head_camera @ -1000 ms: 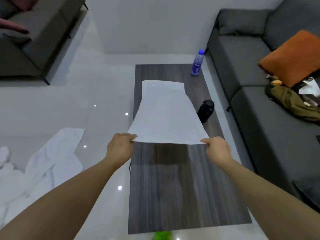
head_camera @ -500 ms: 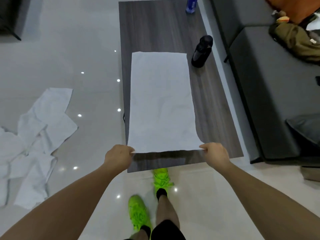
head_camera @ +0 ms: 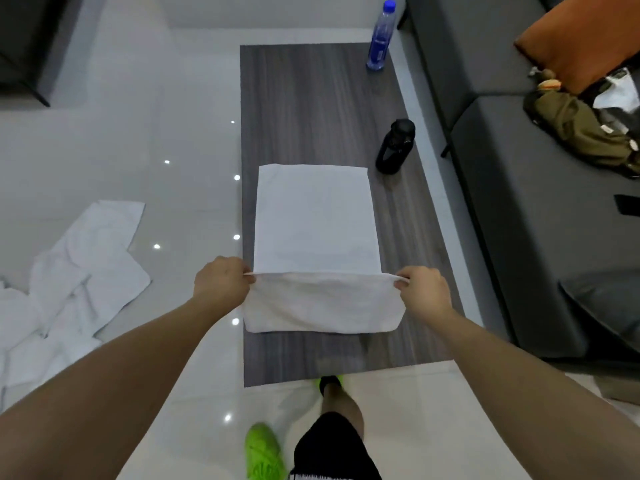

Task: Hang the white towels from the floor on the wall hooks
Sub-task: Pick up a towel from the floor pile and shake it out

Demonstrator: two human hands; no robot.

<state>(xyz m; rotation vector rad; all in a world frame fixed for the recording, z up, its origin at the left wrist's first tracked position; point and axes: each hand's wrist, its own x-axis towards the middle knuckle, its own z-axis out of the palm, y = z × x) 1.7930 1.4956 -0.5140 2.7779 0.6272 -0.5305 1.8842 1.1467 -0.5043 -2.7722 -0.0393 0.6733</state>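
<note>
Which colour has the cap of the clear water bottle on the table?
Blue; the water bottle's cap shows in the head view.

Towel (head_camera: 313,223) mid-table (head_camera: 304,98); flask (head_camera: 394,147) at right edge, bottle (head_camera: 380,36) at far right corner; towels (head_camera: 86,271) on floor left.

Hidden and cut-off bits

The towel pile (head_camera: 52,299), left of the pinching left hand (head_camera: 221,284), runs off the edge. The folded towel (head_camera: 322,303) hides its own bottom layer. One green shoe (head_camera: 329,381) hides under the table (head_camera: 311,109).

The water bottle (head_camera: 380,36) has a blue label — no text readable.
</note>
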